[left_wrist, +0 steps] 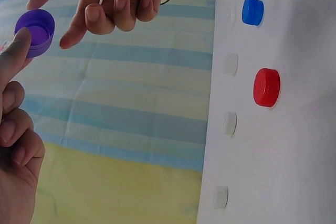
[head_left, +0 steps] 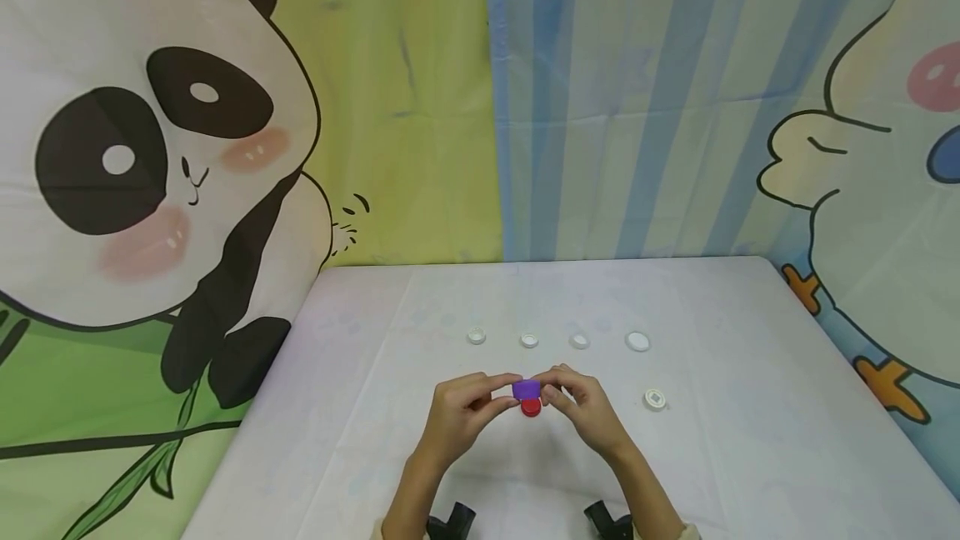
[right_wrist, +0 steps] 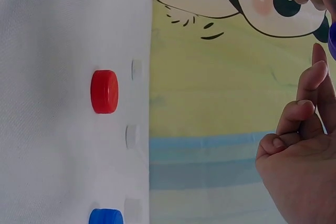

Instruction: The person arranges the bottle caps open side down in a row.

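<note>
A small purple bottle cap [left_wrist: 47, 30] is pinched between the thumb and forefinger of my left hand [head_left: 467, 409], with its hollow side visible in the left wrist view. My right hand [head_left: 587, 407] faces it from the other side. The right forefinger reaches to the cap's rim, while the thumb stands apart from it in the left wrist view. A red bottle cap [head_left: 531, 408] lies on the table under the purple one and is partly covered by it in the head view. A blue bottle cap [left_wrist: 253, 11] also lies on the table, hidden behind the right hand in the head view.
Several white caps stand in a row toward the back, among them a left one [head_left: 476, 336] and a larger right one [head_left: 637, 342]. Another whitish cap [head_left: 655, 399] lies right of my hands. The white-covered table [head_left: 375, 440] ends at a printed curtain [head_left: 420, 107].
</note>
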`<control>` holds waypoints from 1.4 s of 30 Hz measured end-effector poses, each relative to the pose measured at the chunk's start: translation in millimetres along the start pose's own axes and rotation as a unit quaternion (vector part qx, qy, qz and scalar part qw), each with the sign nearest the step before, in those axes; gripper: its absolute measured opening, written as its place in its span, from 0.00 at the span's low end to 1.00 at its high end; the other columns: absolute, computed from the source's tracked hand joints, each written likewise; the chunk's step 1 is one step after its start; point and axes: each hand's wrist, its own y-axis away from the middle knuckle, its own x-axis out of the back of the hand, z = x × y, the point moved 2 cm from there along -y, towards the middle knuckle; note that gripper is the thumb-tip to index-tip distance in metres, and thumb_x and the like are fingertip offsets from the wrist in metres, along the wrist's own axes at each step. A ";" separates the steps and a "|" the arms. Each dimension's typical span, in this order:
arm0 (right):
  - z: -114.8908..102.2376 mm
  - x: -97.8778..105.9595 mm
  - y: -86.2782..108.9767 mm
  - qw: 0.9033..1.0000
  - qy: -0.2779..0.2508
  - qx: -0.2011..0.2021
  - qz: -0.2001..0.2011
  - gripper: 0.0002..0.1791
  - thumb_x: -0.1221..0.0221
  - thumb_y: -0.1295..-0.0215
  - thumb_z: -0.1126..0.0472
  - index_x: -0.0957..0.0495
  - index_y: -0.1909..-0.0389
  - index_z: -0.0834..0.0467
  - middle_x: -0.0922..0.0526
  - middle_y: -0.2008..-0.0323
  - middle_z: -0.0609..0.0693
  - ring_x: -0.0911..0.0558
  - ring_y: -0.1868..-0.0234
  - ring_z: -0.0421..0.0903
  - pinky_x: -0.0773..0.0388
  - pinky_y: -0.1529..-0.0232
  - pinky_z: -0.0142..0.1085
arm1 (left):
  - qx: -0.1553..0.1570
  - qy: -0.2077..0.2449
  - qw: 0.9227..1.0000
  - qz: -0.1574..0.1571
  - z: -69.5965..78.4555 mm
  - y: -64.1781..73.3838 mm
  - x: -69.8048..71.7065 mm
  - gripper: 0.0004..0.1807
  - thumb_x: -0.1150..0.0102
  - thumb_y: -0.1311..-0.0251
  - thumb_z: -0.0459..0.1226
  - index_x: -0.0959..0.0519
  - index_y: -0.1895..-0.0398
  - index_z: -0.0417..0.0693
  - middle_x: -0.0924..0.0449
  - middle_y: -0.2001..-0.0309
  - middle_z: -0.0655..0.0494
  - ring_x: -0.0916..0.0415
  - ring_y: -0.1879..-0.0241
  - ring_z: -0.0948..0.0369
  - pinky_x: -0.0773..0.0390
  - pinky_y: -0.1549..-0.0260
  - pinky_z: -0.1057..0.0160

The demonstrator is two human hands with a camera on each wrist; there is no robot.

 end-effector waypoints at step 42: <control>-7.2 -12.7 -6.4 0.991 0.114 0.048 0.052 0.15 0.33 0.54 0.62 0.21 0.62 0.52 0.28 0.75 0.47 0.34 0.70 0.39 0.38 0.71 0.35 | 0.119 0.032 0.992 -0.023 -19.3 19.3 0.6 0.16 0.36 0.52 0.42 0.19 0.58 0.53 0.37 0.87 0.66 0.44 0.85 0.75 0.41 0.88 0.76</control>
